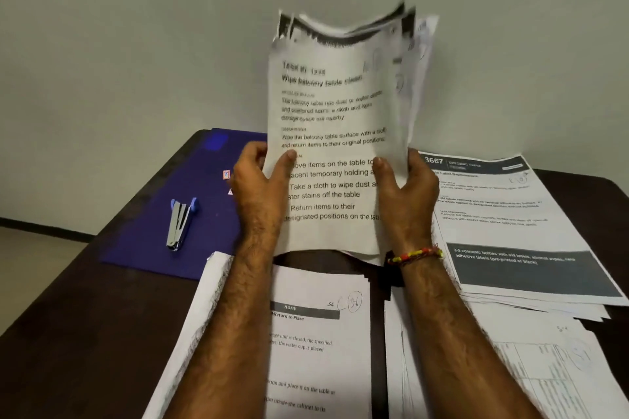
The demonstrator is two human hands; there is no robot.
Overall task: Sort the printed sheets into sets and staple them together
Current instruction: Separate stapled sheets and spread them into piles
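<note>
Both hands were up off the dark table, holding one bundle of printed sheets upright before the wall, toward twelve o'clock from the papers lying flat. The left hand grasped the bundle's lower left edge, thumb curled over the front page; the right hand grasped the lower right edge the same way, its wrist wearing a beaded thread bracelet. The bundle's top corners were fanned and blurred, so the sheets were not yet squared.

By my reading, the step in hand was gathering and aligning one set — a jogging of edges before binding. The next move would likely call for tapping the bottom edge on the table until the sheets sat flush, then freeing one hand to reach for the stapler while the other kept the corner pinched.

Counted: one stapler, lying at about nine o'clock from the held bundle on one purple folder. Three groups of paper lay flat — a stack headed with a dark band at three o'clock, a sheet marked HOME at six o'clock between the forearms, and a loose pile with a printed table at about five o'clock. How many sheets each held I could not tell.
</note>
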